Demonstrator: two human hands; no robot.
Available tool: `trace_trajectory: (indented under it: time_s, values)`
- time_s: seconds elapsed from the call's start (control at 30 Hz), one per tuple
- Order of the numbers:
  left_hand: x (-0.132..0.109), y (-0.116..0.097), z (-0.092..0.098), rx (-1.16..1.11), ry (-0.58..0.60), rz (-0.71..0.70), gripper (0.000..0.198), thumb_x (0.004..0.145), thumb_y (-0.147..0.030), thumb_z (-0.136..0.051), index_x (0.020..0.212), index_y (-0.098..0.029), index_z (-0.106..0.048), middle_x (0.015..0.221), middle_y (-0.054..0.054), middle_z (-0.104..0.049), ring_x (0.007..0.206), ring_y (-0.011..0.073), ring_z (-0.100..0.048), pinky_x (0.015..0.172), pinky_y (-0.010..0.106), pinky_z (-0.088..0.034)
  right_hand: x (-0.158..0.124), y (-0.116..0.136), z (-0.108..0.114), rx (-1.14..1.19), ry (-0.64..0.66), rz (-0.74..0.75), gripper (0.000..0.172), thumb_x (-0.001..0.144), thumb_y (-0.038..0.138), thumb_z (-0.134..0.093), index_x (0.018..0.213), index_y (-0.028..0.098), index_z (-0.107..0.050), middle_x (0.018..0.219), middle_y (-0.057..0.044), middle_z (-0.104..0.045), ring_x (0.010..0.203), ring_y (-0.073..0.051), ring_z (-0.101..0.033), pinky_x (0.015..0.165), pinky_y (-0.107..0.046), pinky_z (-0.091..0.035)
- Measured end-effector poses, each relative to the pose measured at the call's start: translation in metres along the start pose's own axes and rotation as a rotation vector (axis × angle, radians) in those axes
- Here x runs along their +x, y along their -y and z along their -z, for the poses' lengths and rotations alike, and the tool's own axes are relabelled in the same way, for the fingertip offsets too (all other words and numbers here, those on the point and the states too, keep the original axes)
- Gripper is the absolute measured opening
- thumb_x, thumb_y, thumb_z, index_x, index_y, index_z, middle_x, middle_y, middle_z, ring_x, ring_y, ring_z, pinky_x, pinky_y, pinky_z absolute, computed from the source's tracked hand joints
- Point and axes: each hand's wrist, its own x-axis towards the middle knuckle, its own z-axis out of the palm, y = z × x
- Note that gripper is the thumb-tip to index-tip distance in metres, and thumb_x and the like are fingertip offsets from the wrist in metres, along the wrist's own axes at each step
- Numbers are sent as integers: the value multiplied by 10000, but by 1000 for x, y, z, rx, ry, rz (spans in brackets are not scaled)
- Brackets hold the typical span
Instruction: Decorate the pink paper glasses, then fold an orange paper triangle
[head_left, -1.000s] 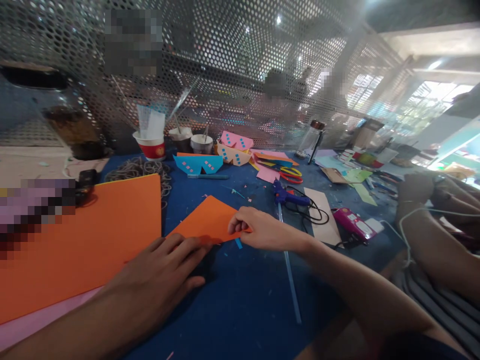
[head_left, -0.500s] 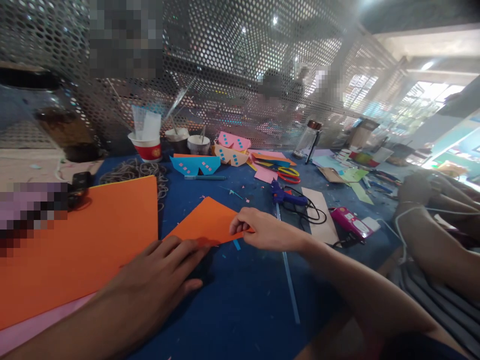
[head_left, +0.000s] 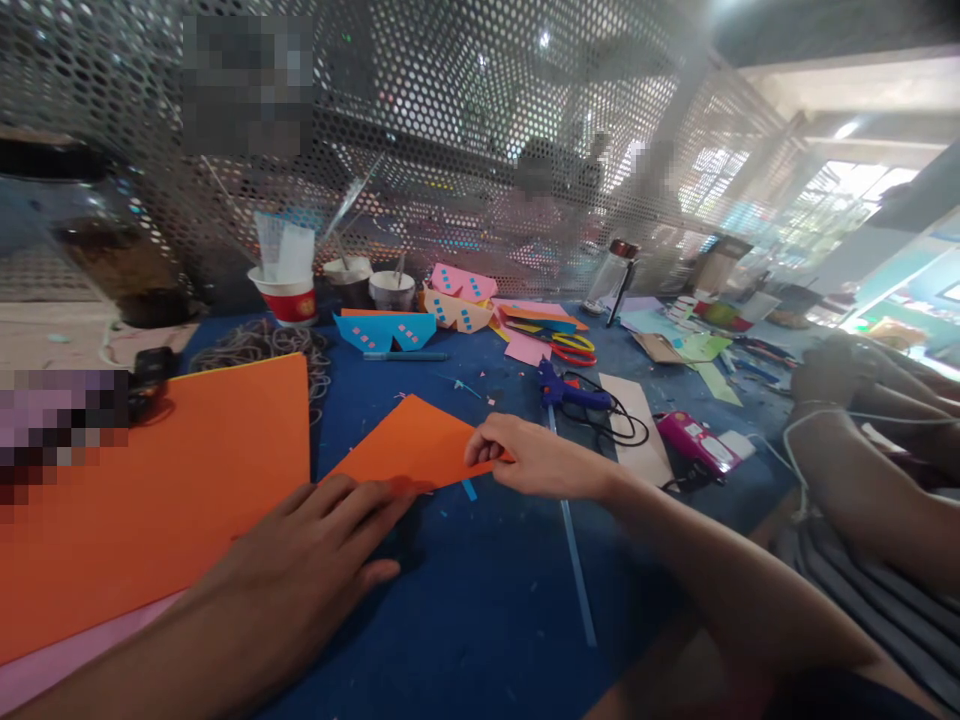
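Observation:
A folded piece of orange paper (head_left: 412,440) lies at the middle of the blue tabletop (head_left: 480,610). My left hand (head_left: 337,540) rests flat with its fingers stretched over the paper's near left edge, thumb apart. At the paper's right corner, my right hand (head_left: 517,455) pinches the edge between thumb and curled fingers. Under the near edge a small blue paper strip (head_left: 469,490) peeks out. To the left lies a large stack of orange sheets (head_left: 157,490), partly hidden by my left forearm.
Folded paper masks, one blue (head_left: 386,331), stand behind beside a pen (head_left: 405,357). Right of my hands lie a blue glue gun (head_left: 574,390), a glue stick (head_left: 577,570), scissors (head_left: 574,348) and a magenta device (head_left: 697,443). Cups (head_left: 289,300) stand at the back. Another person's arm (head_left: 862,470) rests at the right.
The view has shifted slightly. My left hand stays flat on the orange paper and my right hand keeps its pinch at the corner, with hardly any movement.

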Motion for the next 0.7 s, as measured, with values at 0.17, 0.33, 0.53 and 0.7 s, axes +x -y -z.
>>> trace_trajectory:
  time_s: [0.17,0.33,0.53,0.7]
  values:
    - [-1,1,-2,-24,22,18,510,1125,-494,-509,1596,-307,-572,1416,62,-758,1177,315,-691,975,466,-535,0,-2,1,11,18,-7,408,812,-79,-541,1079,172,-722,1167,-72,-733,1059,-185,-659,947,-317,-521]
    - [0,0,-1,-34,23,30,517,1130,-502,-495,1603,-305,-566,1444,66,-746,1200,311,-689,976,458,-539,0,-2,1,3,16,-13,374,813,-61,-559,1051,177,-722,1149,-69,-734,1035,-183,-659,917,-312,-517]
    - [0,-1,2,-48,13,41,512,1121,-505,-512,1581,-296,-595,1402,70,-764,1179,303,-694,963,439,-547,-1,-3,2,8,3,-2,383,807,-71,-548,1044,183,-709,1147,-69,-738,1033,-183,-655,928,-330,-527]
    - [-1,0,-1,-47,7,35,517,1116,-501,-520,1588,-303,-593,1394,75,-768,1170,306,-693,952,442,-553,-3,-6,2,-1,-19,7,394,800,-74,-542,1048,187,-702,1139,-71,-746,1027,-186,-660,936,-349,-536]
